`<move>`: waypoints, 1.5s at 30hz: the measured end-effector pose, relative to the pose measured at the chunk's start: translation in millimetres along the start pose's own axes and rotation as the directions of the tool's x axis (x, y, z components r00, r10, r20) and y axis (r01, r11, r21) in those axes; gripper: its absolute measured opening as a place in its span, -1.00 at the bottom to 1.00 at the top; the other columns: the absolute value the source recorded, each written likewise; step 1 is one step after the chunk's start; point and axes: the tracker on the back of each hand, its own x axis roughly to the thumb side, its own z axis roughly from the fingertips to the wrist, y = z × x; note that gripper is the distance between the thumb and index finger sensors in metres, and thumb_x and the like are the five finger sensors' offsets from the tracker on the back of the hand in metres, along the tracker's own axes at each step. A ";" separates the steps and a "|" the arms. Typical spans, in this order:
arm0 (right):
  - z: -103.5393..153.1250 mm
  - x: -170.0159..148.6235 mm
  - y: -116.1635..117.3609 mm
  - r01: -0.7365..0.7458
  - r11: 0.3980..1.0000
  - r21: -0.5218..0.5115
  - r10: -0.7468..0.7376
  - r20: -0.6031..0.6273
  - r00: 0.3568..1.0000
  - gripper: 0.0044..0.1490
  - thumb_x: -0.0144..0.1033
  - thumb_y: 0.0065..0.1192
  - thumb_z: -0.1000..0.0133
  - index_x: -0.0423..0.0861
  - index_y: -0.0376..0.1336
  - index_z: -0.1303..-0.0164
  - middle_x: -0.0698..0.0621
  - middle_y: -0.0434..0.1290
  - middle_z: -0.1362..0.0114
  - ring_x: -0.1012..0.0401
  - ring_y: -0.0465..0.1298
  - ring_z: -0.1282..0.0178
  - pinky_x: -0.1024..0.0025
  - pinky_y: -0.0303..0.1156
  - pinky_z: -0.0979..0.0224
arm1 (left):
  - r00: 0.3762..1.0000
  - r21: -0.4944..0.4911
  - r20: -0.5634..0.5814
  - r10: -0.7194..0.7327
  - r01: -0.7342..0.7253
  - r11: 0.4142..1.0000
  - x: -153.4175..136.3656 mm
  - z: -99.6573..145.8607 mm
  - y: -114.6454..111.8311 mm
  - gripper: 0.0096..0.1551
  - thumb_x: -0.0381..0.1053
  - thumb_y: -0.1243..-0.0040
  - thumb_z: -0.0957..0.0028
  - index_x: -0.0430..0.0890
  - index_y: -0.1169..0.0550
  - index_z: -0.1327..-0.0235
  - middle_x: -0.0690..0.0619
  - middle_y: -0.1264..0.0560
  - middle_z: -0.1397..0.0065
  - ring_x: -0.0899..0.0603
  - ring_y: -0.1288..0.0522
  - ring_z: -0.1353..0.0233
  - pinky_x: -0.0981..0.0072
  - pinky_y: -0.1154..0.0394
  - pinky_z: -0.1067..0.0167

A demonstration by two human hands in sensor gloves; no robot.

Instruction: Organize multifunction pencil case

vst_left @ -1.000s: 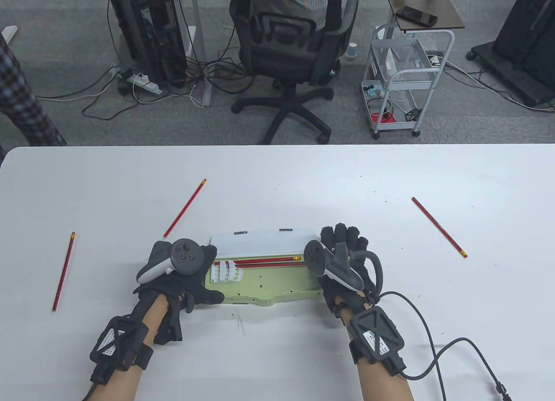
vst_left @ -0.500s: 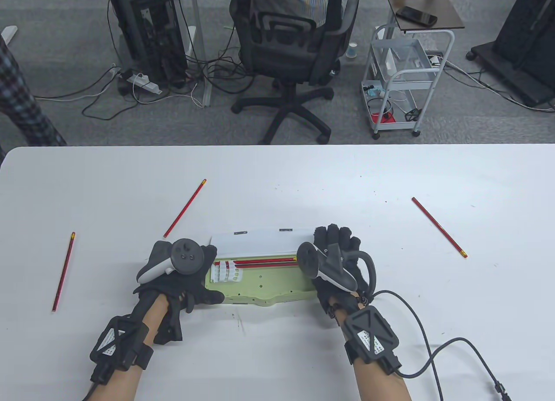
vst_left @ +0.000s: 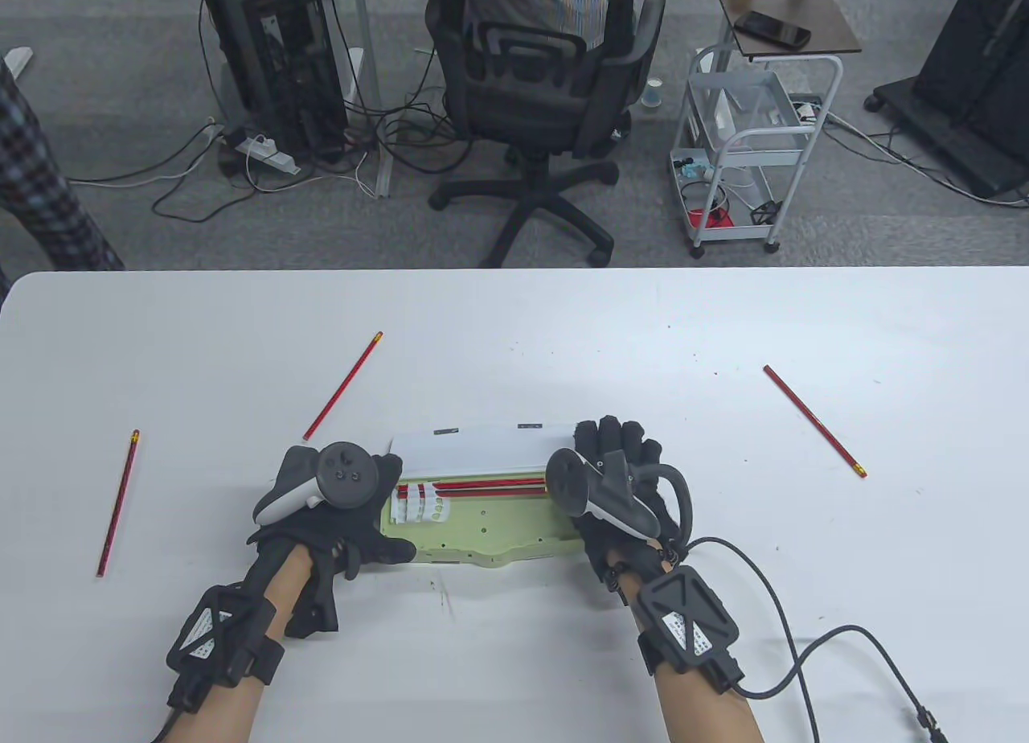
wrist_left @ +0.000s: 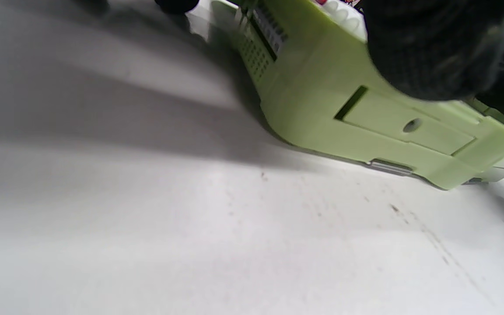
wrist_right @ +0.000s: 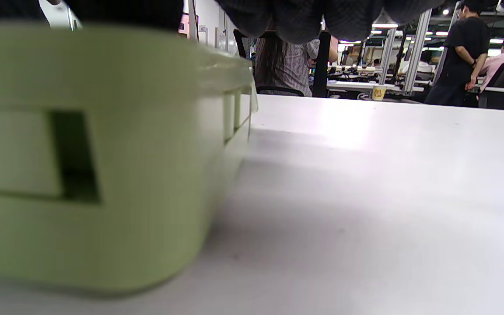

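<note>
Left fingers (vst_left: 386,552): the left hand (vst_left: 321,526) grips the left end of the pale green plastic pencil case (vst_left: 490,530), thumb on its near edge.
Right fingers (vst_left: 619,437): the right hand (vst_left: 623,494) is curled over the case's right end; whether they clamp it, I cannot tell.
Change: right hand has shifted slightly left.
Case: open at near centre of the white surface (vst_left: 563,349), white lid (vst_left: 482,449) raised, two red pencils (vst_left: 482,486) inside.
Loose red pencils: far left (vst_left: 118,502), left (vst_left: 342,386), right (vst_left: 813,420).
Writing: none readable.
</note>
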 end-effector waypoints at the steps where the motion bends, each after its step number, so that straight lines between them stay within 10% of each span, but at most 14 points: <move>1: 0.2 -2.8 -1.7 0.009 1.000 -0.010 -0.010 -0.007 1.000 0.01 -0.02 0.08 -0.18 -0.35 -0.07 -0.67 -0.47 -0.02 -0.66 -0.44 0.08 -0.62 -0.41 0.10 -0.54 | 1.000 0.000 0.001 0.001 -0.001 1.000 -0.1 -0.1 0.1 0.44 0.38 -0.32 0.26 -0.07 0.23 -0.61 -0.24 0.17 -0.75 -0.38 0.01 -0.74 -0.56 -0.04 -0.43; 26: -16.2 -249.1 -9.1 -0.016 0.999 0.042 0.034 -0.463 0.886 -0.12 -0.06 0.21 -0.14 -0.27 0.12 -0.57 -0.40 0.20 -0.58 -0.38 0.28 -0.53 -0.35 0.23 -0.52 | 1.000 -0.001 -0.003 -0.003 0.003 1.000 -1.0 0.3 0.5 0.44 0.39 -0.31 0.26 -0.07 0.23 -0.61 -0.24 0.18 -0.75 -0.37 0.01 -0.74 -0.56 -0.04 -0.44; 45: -45.4 -280.8 17.1 -0.085 0.967 0.240 0.215 -0.593 0.776 -0.26 -0.15 0.26 -0.14 -0.25 0.22 -0.46 -0.32 0.34 -0.46 -0.27 0.42 -0.40 -0.22 0.36 -0.47 | 1.000 -0.001 -0.002 0.000 0.000 1.000 -0.7 0.2 0.4 0.44 0.38 -0.32 0.26 -0.07 0.23 -0.61 -0.24 0.17 -0.75 -0.37 0.01 -0.74 -0.56 -0.04 -0.43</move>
